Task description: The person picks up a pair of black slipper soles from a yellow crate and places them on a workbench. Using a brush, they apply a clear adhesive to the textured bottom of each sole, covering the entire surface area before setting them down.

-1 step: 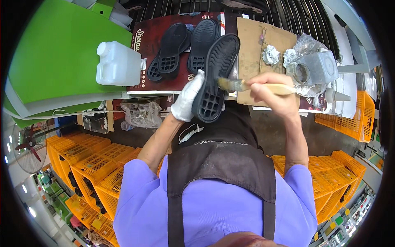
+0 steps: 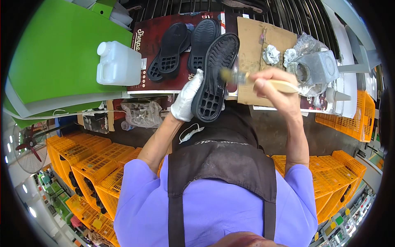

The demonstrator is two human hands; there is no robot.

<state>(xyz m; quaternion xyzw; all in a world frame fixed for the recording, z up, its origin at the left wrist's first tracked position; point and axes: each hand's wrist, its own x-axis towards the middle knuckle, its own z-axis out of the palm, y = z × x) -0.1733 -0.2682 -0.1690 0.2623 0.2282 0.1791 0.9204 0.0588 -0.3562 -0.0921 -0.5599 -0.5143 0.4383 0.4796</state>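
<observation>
In my gloved left hand [image 2: 187, 99] I hold a black shoe sole [image 2: 220, 53], tilted, its grid of square hollows toward me. My fingers grip its left edge near the heel. A paintbrush [image 2: 284, 86] with a pale handle is pinched in my bare right hand [image 2: 277, 92]. Its bristles are motion-blurred over the middle of the sole's right edge; whether they touch it I cannot tell. Beyond lie more black soles, one [image 2: 176, 45] resting partly on another [image 2: 154, 71], and a third [image 2: 201, 39] just behind the held one.
The soles lie on dark red cardboard [image 2: 142, 49]. A white jug [image 2: 119, 64] stands left, by a green panel [image 2: 66, 49]. Brown cardboard [image 2: 251, 41], crumpled foil [image 2: 271, 55], a clear open-mouthed container [image 2: 325, 68] and a nozzle-topped bottle [image 2: 339, 96] are right. Orange crates [image 2: 92, 164] stand around me.
The brush has shifted slightly right and up, its bristles now blurred. My right hand moved with it. My left hand and the sole have hardly moved.
</observation>
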